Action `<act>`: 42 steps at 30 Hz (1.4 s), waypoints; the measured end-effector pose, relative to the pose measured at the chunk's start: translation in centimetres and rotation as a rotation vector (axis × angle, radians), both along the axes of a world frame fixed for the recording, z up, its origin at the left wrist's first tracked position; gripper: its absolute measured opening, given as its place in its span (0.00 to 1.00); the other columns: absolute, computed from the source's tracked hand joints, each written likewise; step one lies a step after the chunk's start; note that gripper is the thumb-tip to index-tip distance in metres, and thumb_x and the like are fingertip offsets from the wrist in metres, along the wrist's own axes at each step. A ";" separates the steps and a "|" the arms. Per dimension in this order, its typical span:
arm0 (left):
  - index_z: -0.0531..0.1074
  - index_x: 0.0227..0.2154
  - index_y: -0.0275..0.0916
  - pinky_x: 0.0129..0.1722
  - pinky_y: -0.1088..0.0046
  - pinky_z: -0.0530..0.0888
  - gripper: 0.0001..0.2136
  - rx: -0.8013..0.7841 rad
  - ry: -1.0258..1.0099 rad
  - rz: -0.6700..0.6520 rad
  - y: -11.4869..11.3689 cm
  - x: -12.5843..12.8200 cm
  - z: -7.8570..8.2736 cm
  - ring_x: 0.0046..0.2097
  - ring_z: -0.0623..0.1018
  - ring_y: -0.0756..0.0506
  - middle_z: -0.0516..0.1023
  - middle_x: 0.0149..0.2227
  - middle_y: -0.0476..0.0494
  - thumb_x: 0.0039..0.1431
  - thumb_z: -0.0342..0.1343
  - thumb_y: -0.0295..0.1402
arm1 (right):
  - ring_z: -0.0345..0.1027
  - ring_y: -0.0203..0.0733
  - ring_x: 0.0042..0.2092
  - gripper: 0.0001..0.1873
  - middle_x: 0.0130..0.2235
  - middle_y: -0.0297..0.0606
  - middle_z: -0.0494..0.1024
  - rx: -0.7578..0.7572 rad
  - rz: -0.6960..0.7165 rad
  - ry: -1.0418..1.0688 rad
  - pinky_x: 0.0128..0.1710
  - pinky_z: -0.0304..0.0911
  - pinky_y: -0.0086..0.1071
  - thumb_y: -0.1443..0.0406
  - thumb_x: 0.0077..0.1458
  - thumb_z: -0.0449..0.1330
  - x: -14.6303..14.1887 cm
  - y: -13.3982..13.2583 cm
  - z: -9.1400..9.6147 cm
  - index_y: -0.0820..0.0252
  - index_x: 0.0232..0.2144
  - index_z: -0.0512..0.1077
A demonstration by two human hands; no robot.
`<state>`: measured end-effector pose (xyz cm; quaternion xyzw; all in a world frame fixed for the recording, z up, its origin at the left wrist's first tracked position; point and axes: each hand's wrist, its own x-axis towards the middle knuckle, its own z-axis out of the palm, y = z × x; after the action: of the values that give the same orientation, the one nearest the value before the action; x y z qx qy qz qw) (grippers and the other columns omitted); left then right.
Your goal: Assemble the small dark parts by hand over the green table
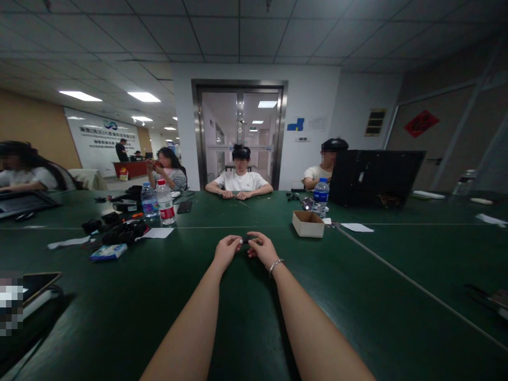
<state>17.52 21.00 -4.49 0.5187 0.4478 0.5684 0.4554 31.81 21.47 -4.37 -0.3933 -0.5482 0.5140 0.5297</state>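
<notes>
Both my arms reach out over the dark green table. My left hand and my right hand meet at the table's middle, fingers pinched together on a small dark object held between them. It is too small to name. A bracelet circles my right wrist. The hands hover just above the tabletop.
A small open cardboard box stands to the right beyond my hands. Two water bottles, dark gear and a blue packet lie at the left. An open laptop and another bottle are at the far right. Several people sit across and left.
</notes>
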 end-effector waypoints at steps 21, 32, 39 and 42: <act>0.73 0.31 0.33 0.31 0.73 0.72 0.15 -0.035 0.021 0.030 1.0 -0.3 -1.2 0.31 0.76 0.47 0.76 0.29 0.40 0.48 0.56 0.42 | 0.66 0.29 0.21 0.15 0.28 0.31 0.67 0.000 0.013 0.029 0.19 0.66 0.22 0.74 0.47 0.57 0.1 0.1 -0.2 0.61 0.40 0.66; 0.73 0.27 0.32 0.28 0.74 0.71 0.17 -0.067 0.068 0.111 0.7 0.0 -0.8 0.27 0.75 0.47 0.76 0.25 0.40 0.48 0.54 0.45 | 0.66 0.29 0.21 0.15 0.29 0.32 0.68 0.013 0.033 0.029 0.19 0.67 0.22 0.73 0.46 0.59 0.1 0.1 -0.2 0.61 0.40 0.67; 0.73 0.26 0.32 0.27 0.75 0.69 0.18 -0.045 0.102 0.096 0.8 -0.3 -0.8 0.26 0.73 0.49 0.75 0.25 0.41 0.46 0.55 0.46 | 0.67 0.30 0.22 0.15 0.29 0.33 0.69 -0.011 0.032 0.028 0.20 0.67 0.22 0.74 0.48 0.58 0.2 0.0 -0.1 0.61 0.40 0.67; 0.74 0.29 0.33 0.30 0.75 0.69 0.19 -0.021 0.041 0.040 0.9 -0.4 -1.0 0.29 0.73 0.49 0.75 0.28 0.42 0.42 0.58 0.46 | 0.67 0.31 0.22 0.14 0.27 0.33 0.70 -0.033 0.024 0.027 0.20 0.67 0.22 0.74 0.49 0.57 0.3 0.2 -0.1 0.63 0.40 0.67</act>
<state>17.12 21.92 -5.49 0.5163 0.4732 0.5619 0.4401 32.11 21.67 -4.51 -0.3886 -0.5371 0.5345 0.5243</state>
